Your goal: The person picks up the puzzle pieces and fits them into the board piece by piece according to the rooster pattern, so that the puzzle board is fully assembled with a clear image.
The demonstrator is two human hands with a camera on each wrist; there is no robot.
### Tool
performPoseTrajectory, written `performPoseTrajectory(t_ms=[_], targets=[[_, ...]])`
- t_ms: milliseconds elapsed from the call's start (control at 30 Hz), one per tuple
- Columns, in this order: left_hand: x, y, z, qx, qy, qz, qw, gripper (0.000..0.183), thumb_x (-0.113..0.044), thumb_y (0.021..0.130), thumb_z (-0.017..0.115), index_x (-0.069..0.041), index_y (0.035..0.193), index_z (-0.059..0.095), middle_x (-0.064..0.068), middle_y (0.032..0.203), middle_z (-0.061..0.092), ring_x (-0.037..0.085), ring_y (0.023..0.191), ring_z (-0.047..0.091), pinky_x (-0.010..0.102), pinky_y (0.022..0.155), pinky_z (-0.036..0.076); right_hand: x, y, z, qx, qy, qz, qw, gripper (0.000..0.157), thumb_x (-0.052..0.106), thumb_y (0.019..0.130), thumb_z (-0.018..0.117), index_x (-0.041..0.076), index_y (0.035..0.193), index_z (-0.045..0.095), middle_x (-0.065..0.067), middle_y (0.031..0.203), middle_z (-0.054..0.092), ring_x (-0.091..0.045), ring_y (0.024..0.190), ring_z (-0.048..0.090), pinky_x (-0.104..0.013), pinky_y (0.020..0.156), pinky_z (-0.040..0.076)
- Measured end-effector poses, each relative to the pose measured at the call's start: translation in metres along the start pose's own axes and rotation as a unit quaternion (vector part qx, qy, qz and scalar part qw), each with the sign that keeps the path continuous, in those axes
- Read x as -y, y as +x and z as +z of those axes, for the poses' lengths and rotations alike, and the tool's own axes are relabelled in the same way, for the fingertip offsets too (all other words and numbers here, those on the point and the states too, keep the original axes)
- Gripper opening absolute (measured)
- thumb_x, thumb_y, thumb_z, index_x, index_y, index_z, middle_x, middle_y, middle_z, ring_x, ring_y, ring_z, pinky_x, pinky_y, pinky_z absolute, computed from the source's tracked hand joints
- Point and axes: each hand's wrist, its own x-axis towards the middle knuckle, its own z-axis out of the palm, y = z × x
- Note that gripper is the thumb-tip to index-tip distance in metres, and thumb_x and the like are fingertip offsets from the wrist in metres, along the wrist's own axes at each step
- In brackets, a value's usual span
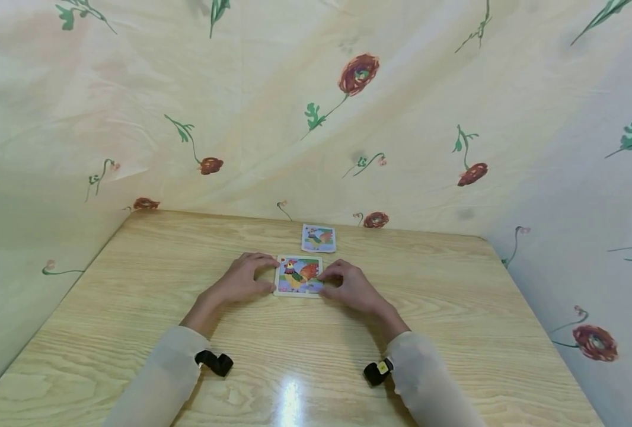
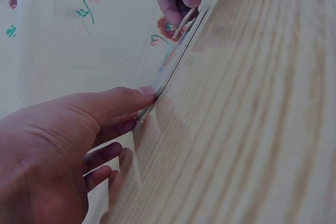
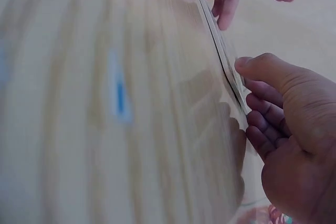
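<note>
A flat rooster jigsaw puzzle (image 1: pixel 297 275) in a pale frame lies on the wooden table between both hands. My left hand (image 1: pixel 245 277) holds its left edge, thumb at the near corner and fingers toward the far one. In the left wrist view, the left hand (image 2: pixel 58 145) has its thumb on the frame's rim. At the puzzle's right side, my right hand (image 1: pixel 350 287) pinches a thin, tilted puzzle piece (image 2: pixel 186 20) above the board. A small pale gap (image 1: pixel 312 287) shows in the picture's lower right. In the right wrist view, the right hand (image 3: pixel 294 114) partly hides the piece.
Behind the puzzle lies a paper card (image 1: pixel 318 238) with the same rooster picture. The wooden table (image 1: pixel 134 332) ends at a flower-printed cloth (image 1: pixel 262 118) hanging at the back and both sides.
</note>
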Motion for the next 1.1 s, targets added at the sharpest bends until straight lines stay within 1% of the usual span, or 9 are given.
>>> performPoseTrajectory(t_ms=[167,400,700,833,1100], targets=[[-0.0004,-0.0011,0.0002,-0.001,0.000,0.000,1.0000,0.053,-0.032,0.093,0.075,-0.018,0.143,0.062,0.010,0.156,0.050,0.039,0.150,0.034,0.069,0.120,0.023,0.0016,0.0023,0.0046,0.002,-0.012,0.000,1.000,0.023,0.017,0.086,0.082,0.011,0.108,0.078,-0.003,0.113,0.065,-0.016,0.100,0.055,-0.028,0.087,0.047],[0.0012,-0.0006,0.0003,-0.005,0.007,0.003,1.0000,0.053,-0.031,0.093,0.075,-0.018,0.142,0.063,0.009,0.156,0.051,0.039,0.149,0.035,0.069,0.119,0.024,0.0038,0.0038,0.0064,0.002,-0.014,0.005,1.000,0.021,0.017,0.086,0.083,0.012,0.106,0.078,-0.003,0.111,0.065,-0.016,0.096,0.053,-0.027,0.083,0.046],[0.0020,0.0012,0.0008,-0.005,0.009,0.003,0.9999,0.054,-0.033,0.093,0.076,-0.019,0.143,0.062,0.009,0.156,0.050,0.039,0.150,0.035,0.069,0.119,0.024,0.0055,0.0051,0.0053,0.006,-0.016,0.012,1.000,0.023,0.019,0.085,0.084,0.013,0.107,0.079,-0.003,0.112,0.065,-0.017,0.098,0.055,-0.029,0.087,0.046],[0.0017,0.0017,0.0010,-0.006,0.009,0.001,0.9999,0.054,-0.034,0.093,0.076,-0.020,0.143,0.062,0.008,0.156,0.051,0.038,0.149,0.035,0.068,0.120,0.025,0.0043,0.0054,0.0047,0.006,-0.019,0.012,1.000,0.025,0.020,0.086,0.084,0.013,0.109,0.079,-0.002,0.112,0.065,-0.017,0.098,0.054,-0.029,0.086,0.046],[0.0008,0.0026,0.0013,-0.006,0.010,0.000,0.9999,0.052,-0.033,0.093,0.076,-0.021,0.142,0.063,0.006,0.155,0.052,0.037,0.148,0.037,0.068,0.119,0.026,0.0029,0.0074,0.0057,-0.003,-0.015,0.003,1.000,0.021,0.018,0.090,0.080,0.012,0.110,0.080,-0.003,0.111,0.065,-0.018,0.096,0.053,-0.029,0.083,0.045]])
